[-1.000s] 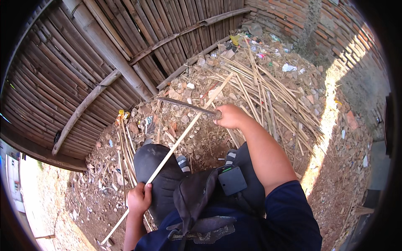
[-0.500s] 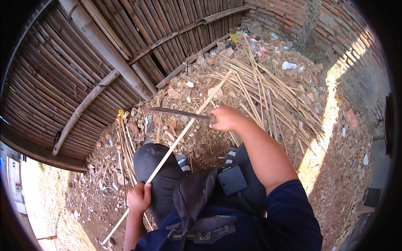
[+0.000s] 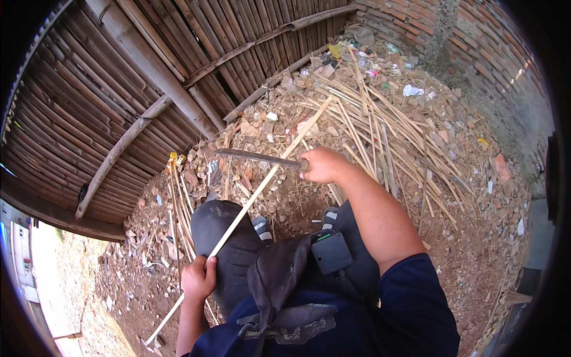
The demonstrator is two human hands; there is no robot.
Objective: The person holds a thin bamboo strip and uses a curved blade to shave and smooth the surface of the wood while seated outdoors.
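Observation:
A long pale bamboo strip (image 3: 245, 208) runs slantwise from the ground at lower left, over my left knee, to the rubble ahead. My left hand (image 3: 199, 276) is closed round its lower part beside the knee. In my right hand (image 3: 324, 165) is the handle of a machete (image 3: 256, 156), its dark blade pointing left. The blade lies across the strip's upper part; whether its edge bites into the wood I cannot tell. My right fingers wrap the handle, partly hidden by the back of the hand.
A heap of bamboo strips (image 3: 404, 146) lies ahead to the right on stony, littered ground. More strips (image 3: 174, 202) stand left of my knee. A slatted bamboo wall (image 3: 59, 131) rises at left, a brick wall (image 3: 476, 41) at far right. A small dark box (image 3: 331, 254) rests on my lap.
Both hands, the strip and the machete stay almost in place, with only a slight shift in the picture. The bright sunlit band on the right-hand ground and wall has mostly faded.

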